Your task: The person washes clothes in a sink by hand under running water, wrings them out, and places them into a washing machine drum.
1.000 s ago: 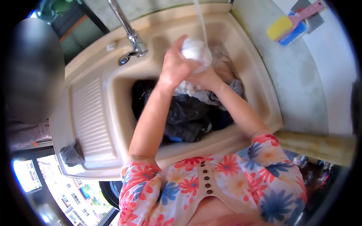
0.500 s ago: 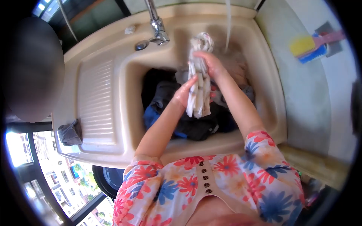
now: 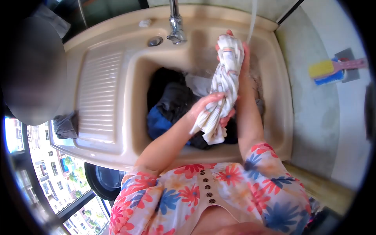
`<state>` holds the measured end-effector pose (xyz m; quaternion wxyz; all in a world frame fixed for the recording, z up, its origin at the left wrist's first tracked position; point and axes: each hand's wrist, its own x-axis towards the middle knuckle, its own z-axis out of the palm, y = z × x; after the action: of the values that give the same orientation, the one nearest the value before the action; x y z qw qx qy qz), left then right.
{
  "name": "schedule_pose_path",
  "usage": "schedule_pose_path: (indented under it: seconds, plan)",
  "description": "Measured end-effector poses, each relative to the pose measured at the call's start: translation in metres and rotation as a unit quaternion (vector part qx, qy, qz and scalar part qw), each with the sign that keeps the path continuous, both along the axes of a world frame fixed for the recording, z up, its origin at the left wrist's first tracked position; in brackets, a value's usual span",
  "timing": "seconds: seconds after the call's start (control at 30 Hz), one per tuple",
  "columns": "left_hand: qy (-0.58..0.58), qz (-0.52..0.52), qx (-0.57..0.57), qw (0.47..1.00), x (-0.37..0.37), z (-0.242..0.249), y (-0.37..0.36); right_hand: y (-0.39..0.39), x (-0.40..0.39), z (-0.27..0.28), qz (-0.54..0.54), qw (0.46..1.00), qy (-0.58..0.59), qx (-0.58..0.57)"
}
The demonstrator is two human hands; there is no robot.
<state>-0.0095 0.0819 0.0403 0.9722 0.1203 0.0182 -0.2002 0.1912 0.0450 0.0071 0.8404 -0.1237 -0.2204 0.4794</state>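
A white cloth with coloured stripes [image 3: 228, 72], twisted lengthwise, hangs over the sink basin [image 3: 139, 98]. My left hand [image 3: 209, 107] is wrapped round its lower part, fingers showing on both sides. Around its upper end is my right hand [image 3: 244, 55], mostly behind the cloth with fingertips showing at the top. Below lie dark grey clothes [image 3: 175, 102], a blue garment [image 3: 158, 122] and a pale cloth [image 3: 199, 84] in the basin. Water [image 3: 253, 19] runs down in a thin stream just beyond my right hand.
A chrome tap [image 3: 176, 29] stands at the back rim near a drain fitting [image 3: 155, 41]. Left of the basin is a ribbed washboard [image 3: 98, 98] with a grey cloth [image 3: 66, 125] at its edge. Brushes [image 3: 329, 70] hang on the right wall. A dark basin [image 3: 105, 180] sits below left.
Both hands have moved right with the striped cloth, which is now more twisted and tilted. My right hand has gone up to its top end. The view has shifted slightly.
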Motion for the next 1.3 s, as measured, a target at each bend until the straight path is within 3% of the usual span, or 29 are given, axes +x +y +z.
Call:
schedule_pose_path:
  seconds: [0.1,0.17,0.23,0.37,0.4,0.43,0.47,0.5,0.53,0.57,0.6,0.7,0.77,0.8,0.87,0.9,0.97,1.03,1.13,1.2,1.23,1.27,1.3]
  plan:
    - [0.110,-0.002,0.331,0.937,0.012,-0.014,0.013,0.009,0.021,-0.017,-0.074,0.943,-0.106,-0.306]
    - [0.049,-0.030,0.627,0.777,0.026,-0.028,0.015,0.011,0.012,-0.045,-0.162,0.765,-0.308,-0.542]
    - [0.050,-0.048,0.734,0.676,0.026,-0.022,0.012,0.013,0.010,-0.099,-0.238,0.573,-0.476,-0.623]
    - [0.051,-0.092,0.893,0.438,0.025,-0.015,0.008,0.013,0.012,-0.095,-0.190,0.554,-0.469,-0.662]
    - [0.058,-0.033,0.820,0.568,0.023,-0.016,0.010,0.012,0.014,-0.083,-0.163,0.595,-0.446,-0.648]
    - [0.064,0.029,0.726,0.684,0.020,-0.018,0.017,0.003,0.018,-0.068,-0.066,0.738,-0.357,-0.569]
    - [0.069,0.090,0.613,0.782,0.016,-0.021,0.024,-0.007,0.004,-0.015,-0.008,0.767,-0.297,-0.568]
    - [0.073,0.107,0.424,0.896,0.013,-0.027,0.029,-0.023,0.030,-0.028,0.047,0.864,-0.269,-0.422]
    - [0.069,0.065,0.238,0.967,0.007,-0.028,0.037,-0.041,0.038,-0.038,0.052,0.921,-0.184,-0.340]
    - [0.060,0.019,0.042,0.997,0.002,-0.029,0.042,-0.053,0.039,-0.043,0.055,0.961,-0.096,-0.252]
    - [-0.084,0.060,0.021,0.994,0.004,-0.030,0.040,-0.048,0.027,-0.045,0.047,0.978,-0.089,-0.185]
    - [-0.108,0.040,-0.160,0.980,0.005,-0.016,0.019,-0.019,-0.001,-0.040,0.032,0.996,-0.079,-0.017]
    - [-0.097,0.030,-0.151,0.983,-0.002,-0.013,0.007,-0.015,-0.004,-0.004,0.018,0.995,-0.088,0.040]
    - [-0.092,0.025,-0.147,0.984,-0.005,-0.011,0.002,-0.022,-0.010,0.013,-0.010,0.998,-0.058,0.015]
    - [-0.054,0.040,0.053,0.996,-0.008,0.006,0.006,-0.031,0.019,0.028,-0.005,0.985,-0.131,-0.114]
    - [-0.020,0.049,0.219,0.974,-0.005,0.021,0.014,-0.032,0.024,0.037,-0.003,0.970,-0.168,-0.178]
    - [0.018,0.061,0.494,0.867,0.005,0.019,0.018,-0.026,0.013,0.032,-0.102,0.878,-0.277,-0.376]
    - [0.023,0.066,0.702,0.708,0.025,-0.022,0.008,-0.019,0.013,-0.012,-0.191,0.686,-0.505,-0.487]
    - [-0.006,0.133,0.834,0.536,0.040,-0.080,0.005,-0.017,0.020,-0.019,-0.279,0.585,-0.597,-0.474]
    - [-0.001,0.115,0.651,0.750,0.031,-0.048,0.012,-0.020,0.012,0.020,-0.251,0.704,-0.484,-0.454]
    - [-0.002,0.103,0.544,0.833,0.031,-0.036,0.022,-0.018,0.014,0.046,-0.245,0.756,-0.423,-0.436]
    - [-0.008,0.001,0.436,0.900,0.030,-0.044,0.035,-0.016,0.019,0.059,-0.259,0.739,-0.457,-0.422]
    - [-0.041,-0.004,0.403,0.914,0.023,-0.034,0.037,-0.016,0.024,0.071,-0.272,0.719,-0.490,-0.411]
